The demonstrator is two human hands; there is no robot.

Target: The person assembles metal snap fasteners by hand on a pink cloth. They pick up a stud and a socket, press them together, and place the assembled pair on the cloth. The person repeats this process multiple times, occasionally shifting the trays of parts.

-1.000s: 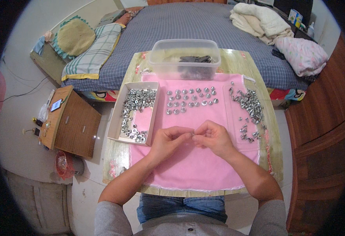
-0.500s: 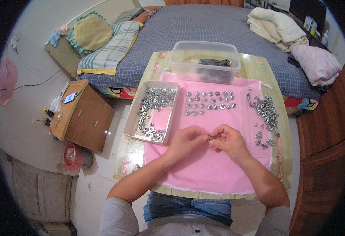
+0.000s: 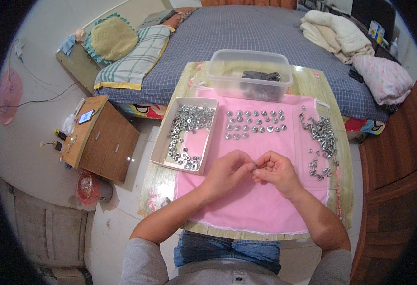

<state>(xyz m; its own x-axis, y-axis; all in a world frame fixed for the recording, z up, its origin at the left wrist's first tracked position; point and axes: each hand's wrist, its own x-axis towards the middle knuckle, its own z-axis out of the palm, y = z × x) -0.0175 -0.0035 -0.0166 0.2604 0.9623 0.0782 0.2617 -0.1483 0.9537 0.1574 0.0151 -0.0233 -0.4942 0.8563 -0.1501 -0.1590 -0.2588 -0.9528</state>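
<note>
The left hand [image 3: 231, 167] and right hand [image 3: 276, 172] meet over the pink cloth [image 3: 246, 209], thumbs and fingers of both pinched narrowly on one small metal piece [image 3: 254, 166]. It sits right between the fingertips, just a bit of silvery grey (from where I stand the fingers cover most of it). Beyond the knuckles, metal parts [image 3: 255, 113] like round discs with raised centres stand in four tidy rows, the nearest the shortest. On the person's left, a shallow white box [image 3: 176, 166] holds shiny nuts [image 3: 189, 118], heaped thickest at its far end. To the right, a clear, shallow tray [image 3: 302, 161] carries loose screws [image 3: 323, 134], piled mostly along its outer side. At the far edge of the table [image 3: 146, 187], a translucent plastic tub [image 3: 225, 88] has dark items [image 3: 261, 76] inside, and past that spreads a blue checked bed [image 3: 237, 28].
</note>
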